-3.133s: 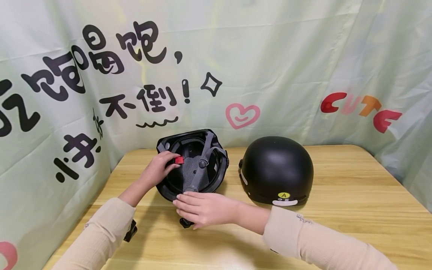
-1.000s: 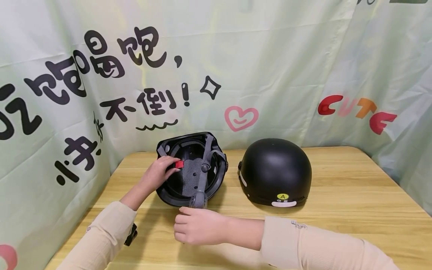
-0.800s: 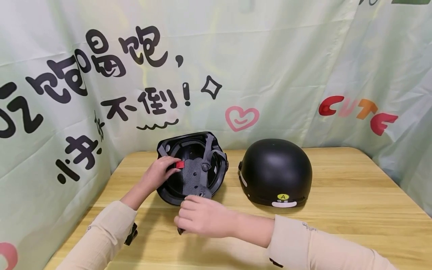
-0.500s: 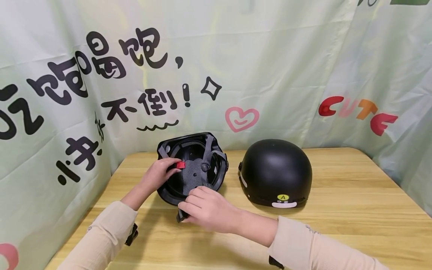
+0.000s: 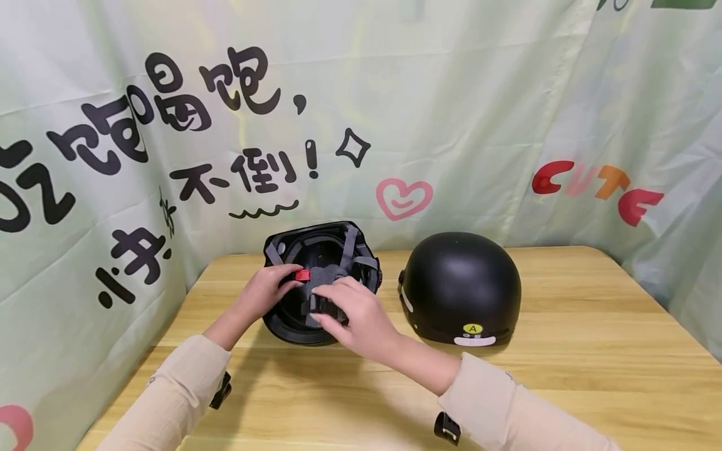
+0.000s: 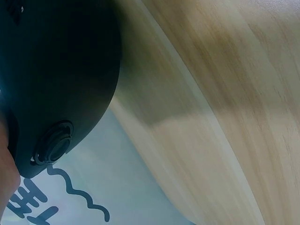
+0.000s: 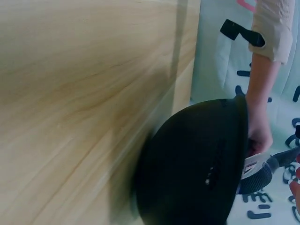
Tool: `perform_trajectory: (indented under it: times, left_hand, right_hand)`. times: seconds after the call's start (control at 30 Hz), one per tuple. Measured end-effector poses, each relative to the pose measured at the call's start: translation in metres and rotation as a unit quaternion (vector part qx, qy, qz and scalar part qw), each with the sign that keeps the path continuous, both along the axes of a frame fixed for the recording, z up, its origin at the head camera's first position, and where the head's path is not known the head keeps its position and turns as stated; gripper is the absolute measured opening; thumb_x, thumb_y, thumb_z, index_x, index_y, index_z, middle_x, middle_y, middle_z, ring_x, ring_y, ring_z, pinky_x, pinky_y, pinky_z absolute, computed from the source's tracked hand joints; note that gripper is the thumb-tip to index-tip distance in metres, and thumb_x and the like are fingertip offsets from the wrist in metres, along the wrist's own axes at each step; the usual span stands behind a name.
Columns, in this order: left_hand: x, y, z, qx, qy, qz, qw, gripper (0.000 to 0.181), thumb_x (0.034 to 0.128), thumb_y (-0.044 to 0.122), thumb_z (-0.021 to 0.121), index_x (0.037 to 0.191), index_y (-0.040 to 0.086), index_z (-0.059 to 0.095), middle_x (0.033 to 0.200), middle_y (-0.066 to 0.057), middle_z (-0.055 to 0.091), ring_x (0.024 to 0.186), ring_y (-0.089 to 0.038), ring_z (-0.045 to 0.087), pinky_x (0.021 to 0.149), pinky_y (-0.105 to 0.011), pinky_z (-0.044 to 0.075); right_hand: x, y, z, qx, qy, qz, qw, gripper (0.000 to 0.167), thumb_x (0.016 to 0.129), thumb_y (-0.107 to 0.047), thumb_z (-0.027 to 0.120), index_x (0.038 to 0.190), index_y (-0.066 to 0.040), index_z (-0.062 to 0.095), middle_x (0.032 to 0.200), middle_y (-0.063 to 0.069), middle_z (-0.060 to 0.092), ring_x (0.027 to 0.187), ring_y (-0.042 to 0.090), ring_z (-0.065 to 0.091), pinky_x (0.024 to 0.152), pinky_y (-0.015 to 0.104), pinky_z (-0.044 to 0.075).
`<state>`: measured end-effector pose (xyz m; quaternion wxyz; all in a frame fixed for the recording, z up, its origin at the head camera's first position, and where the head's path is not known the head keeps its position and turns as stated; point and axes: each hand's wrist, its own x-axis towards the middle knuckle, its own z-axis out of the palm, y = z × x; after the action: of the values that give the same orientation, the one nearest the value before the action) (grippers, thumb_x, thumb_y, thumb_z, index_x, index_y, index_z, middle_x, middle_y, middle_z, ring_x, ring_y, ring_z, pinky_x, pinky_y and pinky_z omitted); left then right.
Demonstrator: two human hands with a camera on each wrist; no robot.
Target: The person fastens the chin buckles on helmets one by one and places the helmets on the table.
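Note:
A black helmet [image 5: 293, 336] lies tipped on the table, its opening and grey lining facing me. At the left of the opening my left hand [image 5: 261, 293] pinches a red buckle end [image 5: 303, 275] between thumb and fingers. My right hand [image 5: 365, 318] holds a black buckle end [image 5: 314, 304] on the grey strap, in front of the lining. The two buckle ends are close but apart, the red one higher. In the right wrist view, the shell [image 7: 187, 164] hides part of the left hand [image 7: 260, 131]. The left wrist view shows the shell [image 6: 61, 70] from outside.
To the right a second black helmet [image 5: 459, 285] stands dome up, with a yellow "A" sticker [image 5: 473, 329]. Both rest on a wooden table [image 5: 581, 351]. A printed curtain [image 5: 462, 113] hangs behind and along the left side.
My right hand has risen from below the helmet's rim to in front of its opening, bringing the black buckle end near the red one. The left hand has kept its pinch and place.

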<state>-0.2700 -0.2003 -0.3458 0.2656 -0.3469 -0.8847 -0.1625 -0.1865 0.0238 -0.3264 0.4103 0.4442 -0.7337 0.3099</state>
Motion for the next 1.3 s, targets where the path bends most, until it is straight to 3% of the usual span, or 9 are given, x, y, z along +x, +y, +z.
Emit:
perform_trajectory:
  times: [0.23,0.5,0.63,0.77,0.93,1.17,1.3]
  left_hand:
    - [-0.003,0.000,-0.002,0.002,0.024,-0.010,0.9997,0.025,0.0768,0.005,0.072,0.099,-0.001,0.065,0.089,-0.014,0.070,0.076,-0.026,0.067,0.068,-0.039,0.053]
    - [-0.005,-0.001,-0.004,0.014,0.031,-0.027,0.9991,0.023,0.0878,0.018,0.063,0.103,0.002,0.061,0.088,-0.013,0.068,0.075,-0.026,0.065,0.066,-0.039,0.052]
    - [-0.004,0.001,-0.002,0.005,0.028,-0.011,0.9995,0.023,0.0812,0.008,0.069,0.102,0.000,0.061,0.087,-0.014,0.068,0.074,-0.027,0.065,0.066,-0.042,0.052]
    - [-0.003,0.001,-0.001,0.003,0.027,0.001,0.9996,0.024,0.0812,0.008,0.069,0.103,0.002,0.061,0.087,-0.012,0.069,0.073,-0.025,0.066,0.066,-0.040,0.052]
    - [-0.002,0.002,-0.002,0.008,0.021,0.000,0.9997,0.024,0.0815,0.010,0.068,0.103,0.002,0.060,0.087,-0.011,0.068,0.073,-0.025,0.065,0.066,-0.040,0.052]
    - [-0.004,0.002,-0.003,0.017,0.031,-0.015,0.9993,0.025,0.0798,0.009,0.069,0.102,0.003,0.059,0.085,-0.011,0.067,0.071,-0.024,0.064,0.065,-0.040,0.051]
    - [-0.005,0.002,-0.002,0.018,0.029,-0.018,0.9993,0.025,0.0798,0.009,0.069,0.102,0.003,0.059,0.085,-0.011,0.067,0.072,-0.024,0.064,0.065,-0.040,0.051]
  right_hand:
    - [-0.011,-0.003,-0.009,-0.050,-0.137,-0.015,0.9893,0.028,0.078,-0.012,0.073,0.104,-0.003,0.064,0.096,0.008,0.066,0.092,0.017,0.059,0.077,0.029,0.052]
    - [-0.023,-0.008,-0.014,-0.083,-0.214,-0.042,0.9723,0.027,0.078,-0.009,0.073,0.101,-0.004,0.061,0.087,0.009,0.062,0.081,0.021,0.056,0.068,0.030,0.048]
    - [-0.030,-0.010,-0.011,-0.095,-0.242,-0.042,0.9647,0.025,0.078,-0.007,0.072,0.100,-0.002,0.061,0.085,0.012,0.061,0.078,0.025,0.056,0.067,0.035,0.049]
    - [-0.037,-0.014,-0.009,-0.099,-0.275,-0.042,0.9555,0.025,0.077,-0.005,0.072,0.098,-0.002,0.059,0.084,0.014,0.061,0.076,0.028,0.058,0.068,0.037,0.050]
    - [-0.043,-0.017,-0.008,-0.119,-0.324,-0.048,0.9375,0.023,0.076,-0.001,0.072,0.094,-0.001,0.058,0.084,0.014,0.065,0.074,0.027,0.062,0.067,0.035,0.052]
    - [-0.050,-0.019,-0.002,-0.134,-0.401,-0.049,0.9050,0.022,0.076,-0.001,0.072,0.093,0.001,0.057,0.085,0.017,0.068,0.075,0.026,0.066,0.067,0.026,0.053]
    - [-0.055,-0.021,-0.002,-0.131,-0.427,-0.049,0.8935,0.022,0.077,-0.002,0.072,0.093,0.000,0.057,0.087,0.017,0.069,0.077,0.026,0.066,0.068,0.025,0.053]
